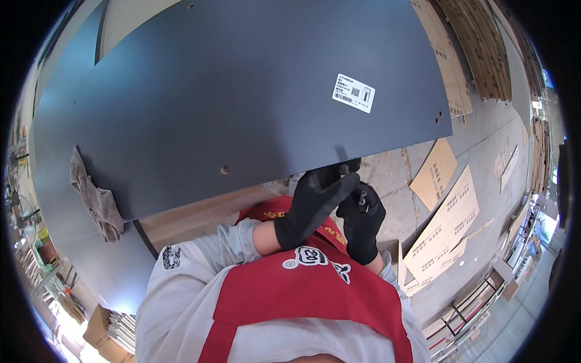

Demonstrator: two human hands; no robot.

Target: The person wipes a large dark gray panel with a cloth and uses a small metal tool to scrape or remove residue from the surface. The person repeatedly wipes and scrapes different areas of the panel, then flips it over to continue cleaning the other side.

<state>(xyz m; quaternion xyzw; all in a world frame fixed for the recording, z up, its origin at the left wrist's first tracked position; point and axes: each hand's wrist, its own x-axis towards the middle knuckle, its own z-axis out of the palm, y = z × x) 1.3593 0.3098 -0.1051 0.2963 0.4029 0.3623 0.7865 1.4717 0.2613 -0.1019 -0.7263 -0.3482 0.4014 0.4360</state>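
A large dark grey panel [204, 100] with a white printed label [354, 93] and several drilled holes fills the view before me. At its near edge is my left hand [317, 195] in a black glove, thumb stretched to the right. Between its thumb and fingers a small pale piece [343, 170] shows; whether it is gripped is unclear. Just right of and below that thumb, my right hand [364, 220], also black-gloved, is curled around a small shiny metal piece [362, 198]. The panel's edge partly hides the left fingertips.
A crumpled grey cloth [94, 199] lies over the panel's left part. Cardboard sheets [447, 222] lie on the concrete floor [395, 181] to the right, with stacked cardboard [476, 50] beyond. An open carton [106, 336] holding pale strips stands at lower left.
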